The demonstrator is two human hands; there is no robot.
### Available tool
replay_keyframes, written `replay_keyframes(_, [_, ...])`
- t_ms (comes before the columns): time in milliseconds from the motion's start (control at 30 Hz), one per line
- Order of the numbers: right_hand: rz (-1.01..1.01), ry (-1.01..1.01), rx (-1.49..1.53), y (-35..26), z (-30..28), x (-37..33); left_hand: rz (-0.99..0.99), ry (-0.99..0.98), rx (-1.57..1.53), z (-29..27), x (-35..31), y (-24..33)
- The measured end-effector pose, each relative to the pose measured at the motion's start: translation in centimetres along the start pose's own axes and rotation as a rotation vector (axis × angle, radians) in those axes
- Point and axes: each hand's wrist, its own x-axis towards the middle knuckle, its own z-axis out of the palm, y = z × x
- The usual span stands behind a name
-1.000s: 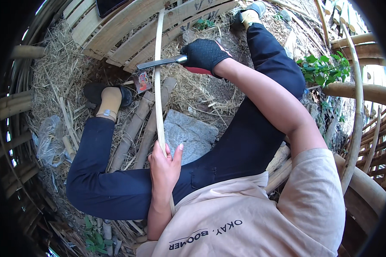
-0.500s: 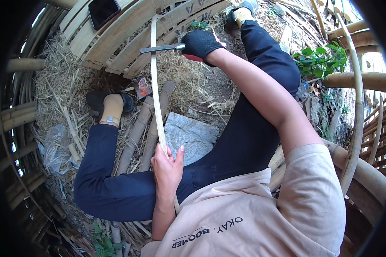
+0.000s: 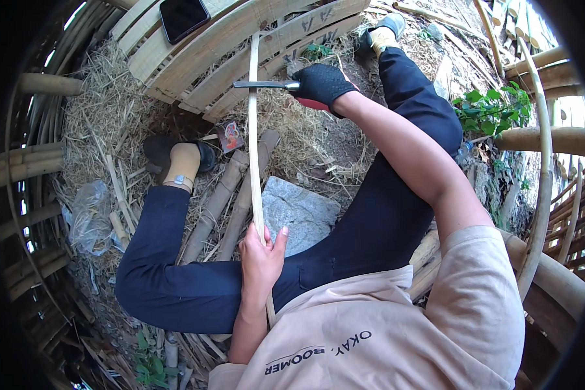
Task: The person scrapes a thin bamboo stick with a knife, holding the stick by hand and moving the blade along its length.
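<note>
- Since the earlier frame, the black-gloved right hand [image 3: 322,84] has carried its dark-bladed knife [image 3: 265,84] farther up the long pale bamboo strip [image 3: 254,130], away from the grey flat stone [image 3: 299,211].
- Bare left hand [image 3: 261,250], just beside the stone, pinches the strip between thumb and curled fingers.
- Risk: the blade could slip off the narrow, springy strip towards the leg.
- Strip looks thin, smooth, slightly bowed.

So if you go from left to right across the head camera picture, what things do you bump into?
Clear plastic bag → shoe → bamboo strip → grey stone → gloved right hand → green leafy plant.

Straw-strewn ground [image 3: 110,117], grey stone [image 3: 299,211], bamboo poles [image 3: 218,201]
</note>
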Motion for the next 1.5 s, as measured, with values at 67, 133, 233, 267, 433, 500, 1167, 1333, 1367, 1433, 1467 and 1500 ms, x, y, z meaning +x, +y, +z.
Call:
replay_keyframes(67, [-0.08,-0.016,-0.016,-0.8,-0.3,-1.1,-0.003,-0.005,0.009,-0.1,0.1,0.2])
replay_keyframes(133, [-0.099,-0.048,-0.019,-1.6,-1.0,-1.6,-0.006,-0.015,0.0,-0.1,0.1,0.2])
replay_keyframes(233, [-0.023,0.007,0.029,-0.6,-0.2,-0.9,0.0,-0.036,-0.049,0.1,0.0,-0.3])
replay_keyframes(267, [0.064,0.03,0.043,0.2,0.0,-0.3,0.008,-0.045,-0.075,0.2,0.1,-0.8])
replay_keyframes(433, [0.158,0.011,-0.056,1.5,-1.9,1.1,0.008,-0.044,-0.023,-0.1,0.2,-1.1])
replay_keyframes(500, [0.144,0.04,-0.012,1.7,-1.0,0.8,0.021,-0.035,-0.014,0.0,0.2,-0.5])
replay_keyframes(1167, [0.004,0.011,-0.031,0.1,-0.1,0.6,0.014,-0.055,-0.091,-0.1,0.1,0.1])
replay_keyframes(1333, [0.003,0.032,-0.061,-0.6,-0.9,0.2,0.008,-0.059,-0.088,-0.3,0.0,0.1])
replay_keyframes(1367, [0.053,0.05,-0.047,0.2,-0.7,0.4,0.016,-0.059,-0.093,-0.1,-0.1,0.0])
replay_keyframes(1433, [0.149,0.084,-0.017,1.9,-0.8,1.2,0.027,-0.049,-0.069,-0.1,-0.1,0.0])
replay_keyframes(1467, [0.168,0.047,-0.068,2.6,-1.2,1.3,0.031,-0.038,-0.04,-0.1,-0.2,0.0])
replay_keyframes(1500, [0.177,0.041,-0.074,3.1,-1.4,1.4,0.035,-0.028,-0.011,-0.1,-0.2,0.0])
